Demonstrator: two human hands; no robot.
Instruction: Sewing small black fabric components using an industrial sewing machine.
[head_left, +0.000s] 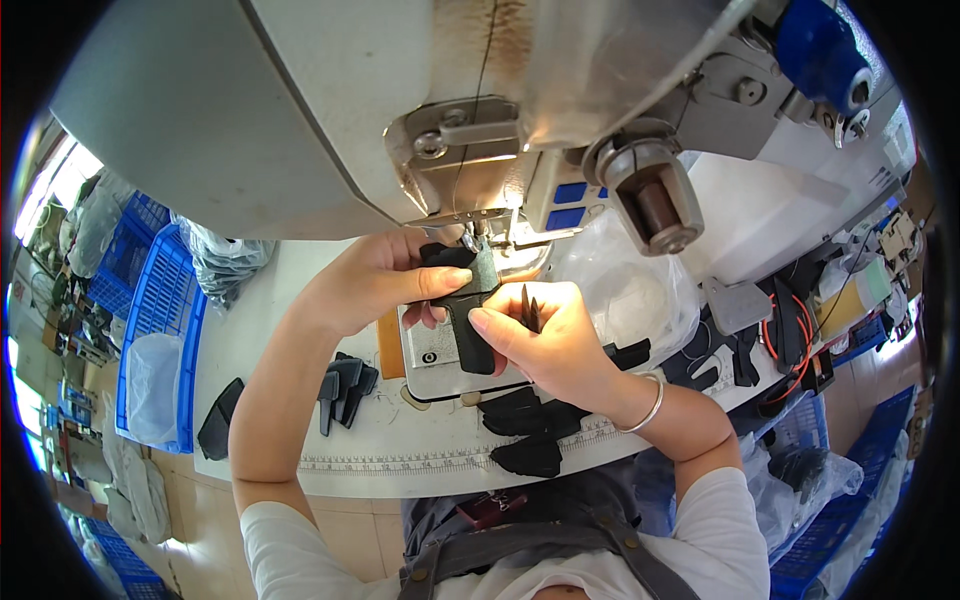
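1. Left hand pinches the black piece, just below the sewing machine!
2. Right hand, clamped round a dark pointed tool, has its thumb against that piece!
3. Loose black scraps lie on the bench, near side and left.

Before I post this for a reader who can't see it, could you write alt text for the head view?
A person's left hand holds a dark piece at a sewing machine; the right hand touches it, also holding a pointed tool. More dark pieces lie on the white table, with a blue basket to the left.
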